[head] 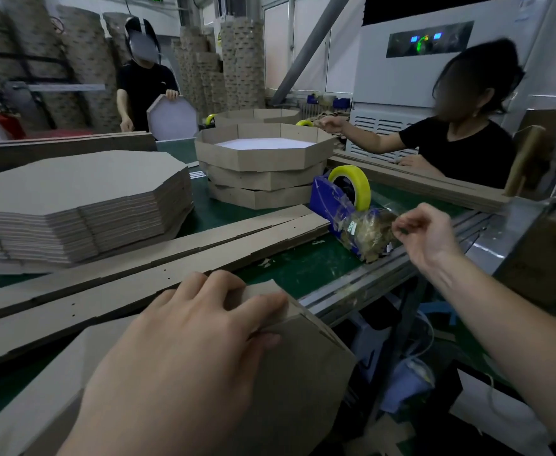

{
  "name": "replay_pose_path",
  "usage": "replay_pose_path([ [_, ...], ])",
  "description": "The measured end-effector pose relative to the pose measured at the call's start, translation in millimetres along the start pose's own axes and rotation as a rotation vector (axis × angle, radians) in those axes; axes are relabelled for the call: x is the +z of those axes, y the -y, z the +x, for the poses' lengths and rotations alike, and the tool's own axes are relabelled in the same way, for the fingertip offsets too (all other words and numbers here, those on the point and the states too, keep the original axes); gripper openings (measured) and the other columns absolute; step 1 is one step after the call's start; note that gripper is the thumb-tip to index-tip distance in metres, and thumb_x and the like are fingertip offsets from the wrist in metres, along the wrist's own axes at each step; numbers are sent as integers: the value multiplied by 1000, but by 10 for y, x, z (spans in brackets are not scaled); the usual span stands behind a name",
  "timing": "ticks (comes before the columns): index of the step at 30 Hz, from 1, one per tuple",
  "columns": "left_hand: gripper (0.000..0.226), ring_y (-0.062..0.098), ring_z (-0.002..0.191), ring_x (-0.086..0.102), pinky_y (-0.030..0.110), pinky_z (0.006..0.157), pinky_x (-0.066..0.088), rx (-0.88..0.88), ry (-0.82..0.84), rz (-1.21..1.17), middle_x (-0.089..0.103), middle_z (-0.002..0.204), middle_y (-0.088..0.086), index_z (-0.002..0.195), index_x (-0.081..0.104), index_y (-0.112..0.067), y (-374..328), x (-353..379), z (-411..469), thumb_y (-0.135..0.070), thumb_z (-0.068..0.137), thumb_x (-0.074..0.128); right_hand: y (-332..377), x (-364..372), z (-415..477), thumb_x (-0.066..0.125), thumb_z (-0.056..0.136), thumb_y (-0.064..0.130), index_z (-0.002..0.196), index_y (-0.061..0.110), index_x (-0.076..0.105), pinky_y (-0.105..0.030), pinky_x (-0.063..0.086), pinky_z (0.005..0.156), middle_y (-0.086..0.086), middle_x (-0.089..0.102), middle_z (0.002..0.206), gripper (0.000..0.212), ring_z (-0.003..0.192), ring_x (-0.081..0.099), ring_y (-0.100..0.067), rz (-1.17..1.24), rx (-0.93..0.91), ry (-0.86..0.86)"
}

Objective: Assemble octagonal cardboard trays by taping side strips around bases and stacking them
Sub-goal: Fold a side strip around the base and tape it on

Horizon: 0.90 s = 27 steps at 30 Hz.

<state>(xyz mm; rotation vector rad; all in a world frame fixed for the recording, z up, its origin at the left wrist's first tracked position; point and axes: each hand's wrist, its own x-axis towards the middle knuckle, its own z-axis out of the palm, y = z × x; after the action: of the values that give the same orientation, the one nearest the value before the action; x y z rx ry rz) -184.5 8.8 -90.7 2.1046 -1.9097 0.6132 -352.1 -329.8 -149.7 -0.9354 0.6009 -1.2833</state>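
Near me, my left hand (184, 340) covers much of the brown octagonal cardboard tray (302, 363), which the bottom edge cuts off. Whether my right hand (427, 235) pinches anything beside the blue plastic tape dispenser (322, 195), I cannot tell.

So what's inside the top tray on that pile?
Inside the top tray you can see a flat white surface with nothing lying on it. The near wall hides its front edge, and the trays underneath are covered up.
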Motion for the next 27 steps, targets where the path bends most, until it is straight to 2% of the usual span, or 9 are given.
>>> replay_pose_path([
  [5,41,18,73,65,24,52,43,-15,-20,-4,66,87,-10,99,69,-38,-3,18,-8,-52,80,36,-70,-31,-92,47,80,-4,45,9,51,-30,53,74,-2,49,51,37,53,51,-13,-171,-8,-96],
  [8,42,17,72,66,23,51,41,-16,-33,-7,66,86,-10,96,70,-35,9,8,-13,-52,79,35,-86,-79,-155,58,78,6,58,4,60,-35,48,70,-8,61,62,21,59,55,-18,-559,20,-241],
  [12,38,17,70,65,22,54,33,-23,-35,-18,65,84,-11,89,67,-31,18,-17,-33,-53,79,37,11,-189,-386,62,80,21,53,13,64,-37,42,69,-13,64,69,28,73,54,-28,-1115,-67,-343],
  [15,29,16,67,63,22,53,33,-23,-44,-29,62,78,-12,82,62,-29,10,-16,-36,-54,76,49,126,-50,-639,64,85,22,61,20,67,-34,36,76,-6,57,90,25,84,50,-22,-1263,-216,-149],
  [17,26,16,66,62,21,53,32,-24,-59,-38,60,74,-12,79,58,-28,0,-28,-35,-53,74,54,247,187,-784,67,86,23,63,21,69,-32,33,73,-1,54,88,23,79,49,-14,-1258,-235,69],
  [21,25,15,58,58,12,49,20,-28,-64,-77,55,67,-12,74,54,-27,-20,-73,-28,-49,71,65,475,760,-1171,68,82,37,65,28,71,-23,40,68,11,53,71,19,62,51,-5,-975,-80,653],
  [23,32,14,56,57,8,52,16,-43,-53,-100,54,65,-13,73,53,-27,-31,-96,-38,-49,63,72,518,956,-1311,66,86,30,66,26,71,-22,44,66,9,54,68,21,59,50,-8,-716,42,883],
  [25,35,15,57,59,9,49,19,-60,-39,-122,56,66,-12,73,51,-26,-29,-100,-36,-48,62,76,490,1088,-1377,59,84,22,66,23,70,-21,45,63,4,54,68,21,58,49,-9,-570,179,1024],
  [27,31,16,67,62,19,48,36,-69,11,-100,60,75,-10,73,48,-28,-39,-72,11,-45,70,75,395,1171,-1384,58,82,21,63,24,69,-20,43,62,2,55,69,22,61,48,-10,-641,234,1106],
])
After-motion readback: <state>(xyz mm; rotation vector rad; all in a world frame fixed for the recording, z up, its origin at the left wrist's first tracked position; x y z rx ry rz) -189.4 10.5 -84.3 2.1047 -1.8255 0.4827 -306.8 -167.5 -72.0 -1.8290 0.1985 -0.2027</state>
